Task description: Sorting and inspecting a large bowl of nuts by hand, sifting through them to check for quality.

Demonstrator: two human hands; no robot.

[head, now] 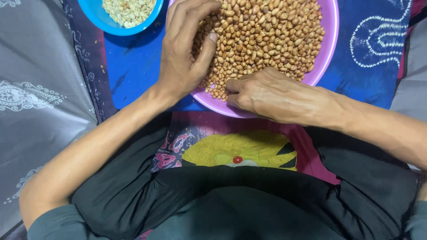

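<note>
Spillage was your risk: your left hand (184, 53), curled loosely, and your right hand (262, 93), pinching, worked reddish-brown skinned peanuts (267, 31) at the shallow round purple plastic tray (327, 49)'s near edge; a nudge could have scattered them.

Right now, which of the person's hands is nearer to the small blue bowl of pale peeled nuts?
The left hand. It rests on the purple bowl's left side, just right of the blue bowl. The right hand sits lower, at the purple bowl's near rim, farther away.
</note>
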